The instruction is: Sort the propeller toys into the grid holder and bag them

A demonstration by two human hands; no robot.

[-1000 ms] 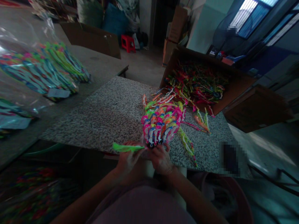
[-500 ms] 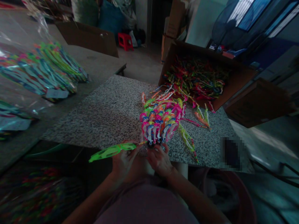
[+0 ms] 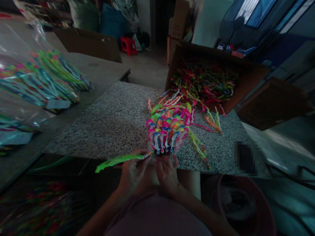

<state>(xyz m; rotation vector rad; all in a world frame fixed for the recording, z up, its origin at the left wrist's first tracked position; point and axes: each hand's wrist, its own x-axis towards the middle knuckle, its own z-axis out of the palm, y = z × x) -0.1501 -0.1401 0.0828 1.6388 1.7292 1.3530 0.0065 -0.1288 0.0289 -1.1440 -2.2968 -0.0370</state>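
Neon green plastic strip [image 3: 118,160] held to a bundle of multicoloured plastic loops [image 3: 165,134]

The person's left hand [image 3: 135,173] is closed, its fingers wrapped around the strip, whose free end sticks out sideways beyond the slab's near edge. The right hand [image 3: 167,173] is curled closed at the gathered base of the bundle, gripping it just beside the left hand. The bundle of pink, orange, blue, yellow and white loops rises from the hands and leans across a speckled grey granite slab [image 3: 98,131], with its tail of strips spreading away over the stone.

Loose yellow-green strips [image 3: 198,147] and a thin orange strip [image 3: 213,124] lie on the slab to the right of the bundle. Beyond them, an open brown cardboard box [image 3: 246,91] overlaps the slab's far corner, heaped with tangled multicoloured strips [image 3: 204,82]. On a grey table to the left lie clear plastic bags of finished coloured strips [image 3: 36,78], with paper labels showing through. A round reddish-brown plastic basin [image 3: 236,203] sits on the floor at lower right, and a small red plastic stool [image 3: 128,46] stands on the floor far ahead.
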